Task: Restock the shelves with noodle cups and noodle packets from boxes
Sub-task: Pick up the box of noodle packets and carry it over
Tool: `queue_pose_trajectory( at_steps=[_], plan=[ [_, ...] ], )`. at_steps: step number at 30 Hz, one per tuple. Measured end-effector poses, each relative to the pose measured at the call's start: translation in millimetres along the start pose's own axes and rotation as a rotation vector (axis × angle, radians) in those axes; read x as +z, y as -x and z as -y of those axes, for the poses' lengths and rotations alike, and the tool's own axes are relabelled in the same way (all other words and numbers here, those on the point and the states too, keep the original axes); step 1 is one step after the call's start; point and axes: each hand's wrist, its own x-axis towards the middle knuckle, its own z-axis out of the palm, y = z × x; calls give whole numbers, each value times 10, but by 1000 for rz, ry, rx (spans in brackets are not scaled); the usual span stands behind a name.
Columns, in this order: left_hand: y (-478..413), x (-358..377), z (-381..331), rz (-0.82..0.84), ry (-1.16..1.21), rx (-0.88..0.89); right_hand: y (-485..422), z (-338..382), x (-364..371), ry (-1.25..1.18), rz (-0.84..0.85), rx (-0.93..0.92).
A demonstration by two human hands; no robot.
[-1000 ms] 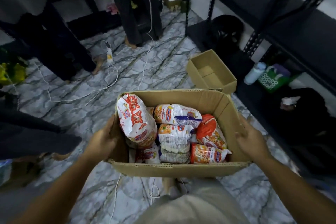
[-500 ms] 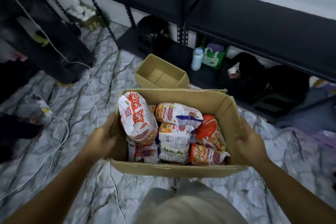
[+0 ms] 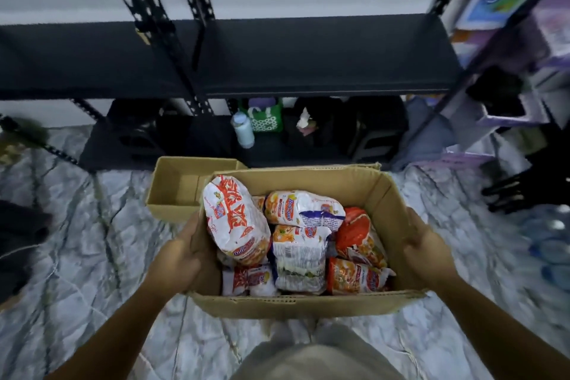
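Left hand (image 3: pixel 175 259) and right hand (image 3: pixel 428 253) curl their fingers round a rectangular cardboard box (image 3: pixel 308 305) of crinkly plastic noodle packets (image 3: pixel 234 219), with a smaller box (image 3: pixel 175 191) far-left before the black shelf (image 3: pixel 308 52).

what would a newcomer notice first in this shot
The open cardboard box in the middle, packed with bright orange-and-white noodle packets, draws the eye first, with the left hand and right hand gripping its side walls. Behind it runs a black shelf, and a smaller box sits on the floor past its left corner.
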Motion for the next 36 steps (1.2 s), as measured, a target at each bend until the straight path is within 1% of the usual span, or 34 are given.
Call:
queue_pose_trajectory(
  at_steps=[3, 9, 11, 14, 18, 21, 24, 26, 30, 33, 36],
  plan=[
    [-348, -60, -69, 53, 6, 93, -7, -33, 0, 40, -30, 82],
    [-821, -79, -272, 146, -15, 87, -45, -62, -8, 66, -84, 177],
    [-931, -47, -361, 142, -42, 89, -131, -90, -45, 73, -99, 172],
    [-1066, 42, -494, 142, -50, 75, -313, -189, -90, 66, -78, 185],
    [-1201, 210, -717, 125, -56, 41, -655, -272, -219, 68, -54, 149],
    [-1266, 375, -914, 103, -58, -9, -991, -293, -347, 55, -4, 115],
    [-1411, 550, -1035, 84, -67, 20, -1363, -339, -401, 91, 46, 108],
    [-1547, 685, -1066, 58, -77, 28, -1619, -410, -349, 121, 50, 135],
    [-1974, 1068, -942, 66, -141, 32, -2175, -641, -50, 183, 92, 156],
    [-2430, 1438, -650, 62, -169, -61, -2595, -817, 302, 200, 109, 163],
    [-2870, 1880, -362, 52, -140, -158, -3001, -1007, 715, 236, 130, 151]
  ],
)
